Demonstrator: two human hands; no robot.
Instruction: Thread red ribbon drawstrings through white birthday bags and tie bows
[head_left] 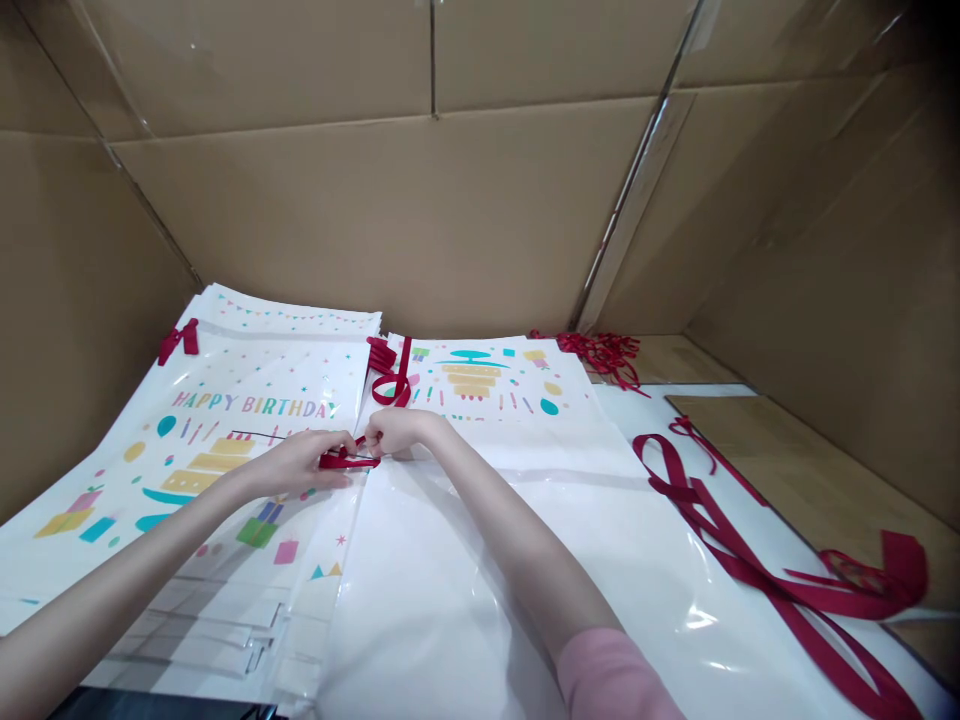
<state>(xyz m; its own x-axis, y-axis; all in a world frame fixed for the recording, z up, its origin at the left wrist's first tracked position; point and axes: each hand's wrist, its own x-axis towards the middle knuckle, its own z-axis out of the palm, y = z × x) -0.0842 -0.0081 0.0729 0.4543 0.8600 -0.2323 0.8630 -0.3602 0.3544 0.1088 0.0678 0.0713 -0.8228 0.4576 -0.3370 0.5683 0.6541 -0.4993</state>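
My left hand [313, 460] is closed on a dark red ribbon [346, 462], which sticks out past its fingertips. Close beside it, my right hand [394, 432] pinches the same ribbon with curled fingers. Both hands are over the seam between a stack of white birthday gift bags [255, 365] on the left and a white bag [450, 520] lying on the right. The right bag's top is folded over and shows an upside-down cake print. Just above my right hand, a looped red ribbon [391, 388] hangs over that fold. The fingertips partly hide the ribbon between them.
Tall cardboard walls [390, 220] enclose the back and sides. A red bow [180, 340] is on the left stack's edge. Behind the right bag lies a tangle of thin red ribbons [604, 355]. Long red ribbon [780, 590] trails along the right, beside flat cardboard [810, 470].
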